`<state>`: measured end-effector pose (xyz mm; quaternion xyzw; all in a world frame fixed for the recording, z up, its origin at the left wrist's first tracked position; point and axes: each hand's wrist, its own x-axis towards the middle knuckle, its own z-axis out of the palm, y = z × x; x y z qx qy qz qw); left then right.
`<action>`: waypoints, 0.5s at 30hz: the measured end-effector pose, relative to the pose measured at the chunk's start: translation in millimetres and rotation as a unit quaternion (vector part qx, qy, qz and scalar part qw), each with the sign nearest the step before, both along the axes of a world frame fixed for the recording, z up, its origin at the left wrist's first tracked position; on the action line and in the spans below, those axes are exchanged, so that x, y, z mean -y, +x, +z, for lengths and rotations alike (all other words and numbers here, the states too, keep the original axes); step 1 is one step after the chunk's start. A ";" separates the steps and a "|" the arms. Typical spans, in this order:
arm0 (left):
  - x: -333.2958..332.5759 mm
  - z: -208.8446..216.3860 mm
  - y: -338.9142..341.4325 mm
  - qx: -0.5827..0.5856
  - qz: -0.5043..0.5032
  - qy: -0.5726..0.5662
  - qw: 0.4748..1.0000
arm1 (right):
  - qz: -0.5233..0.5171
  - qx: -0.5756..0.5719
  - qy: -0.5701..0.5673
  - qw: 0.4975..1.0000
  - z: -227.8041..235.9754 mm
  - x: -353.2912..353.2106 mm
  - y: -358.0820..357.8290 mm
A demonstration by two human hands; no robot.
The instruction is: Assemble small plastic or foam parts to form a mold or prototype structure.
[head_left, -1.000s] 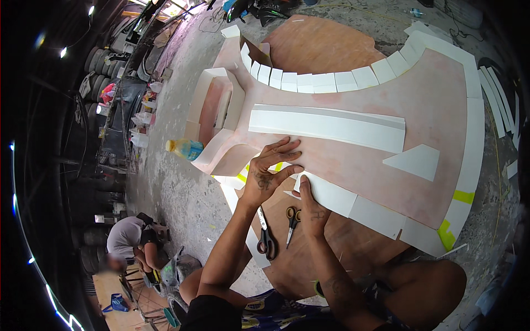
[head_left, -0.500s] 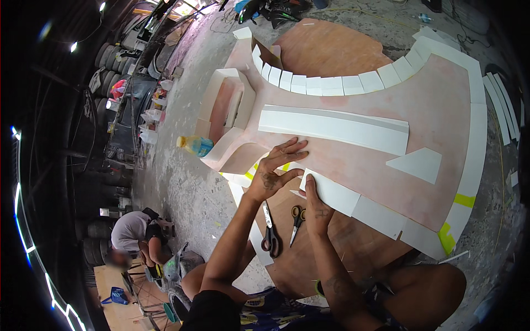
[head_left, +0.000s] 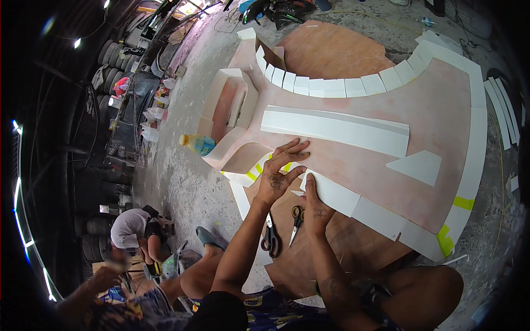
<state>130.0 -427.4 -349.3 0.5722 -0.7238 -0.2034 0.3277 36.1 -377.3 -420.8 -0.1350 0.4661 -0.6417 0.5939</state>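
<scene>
Spreading over the grey floor [head_left: 171, 176], a pale pinkish panel [head_left: 359, 171] fills most of the space ahead, white pieces lining its right side and its curved far edge. A brown sheet [head_left: 359, 248] shows below its near edge. A long white strip [head_left: 331, 127] lies across the panel's middle, with a smaller angular white piece [head_left: 418, 167] to its right. Along the near edge runs a white edge strip [head_left: 334, 197]. The left hand [head_left: 277, 172] has its fingers loosely spread on the panel, its thumb reaching the strip's left end; whether that thumb grips anything, I cannot tell. The right hand [head_left: 317, 208] pinches the same end, thumb on top, its fingers mostly hidden. A bottle [head_left: 199, 145] with a blue label sits just beside the panel's left corner. Larger black-handled scissors [head_left: 270, 241] lie near the left forearm, smaller scissors [head_left: 296, 219] between the forearms. Yellow tape [head_left: 464, 203] marks the right border.
</scene>
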 end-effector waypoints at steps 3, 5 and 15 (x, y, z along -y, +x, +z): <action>0.1 4.6 1.3 0.008 0.004 -0.003 1.000 | 0.020 -0.006 0.006 1.000 13.2 3.2 -4.3; -5.5 7.1 -3.1 0.009 0.011 -0.008 1.000 | 0.060 0.062 0.074 0.994 36.3 4.8 -12.9; -37.2 -70.7 -25.6 -0.379 0.205 0.073 0.900 | 0.062 -0.004 0.022 0.998 9.6 6.0 -8.9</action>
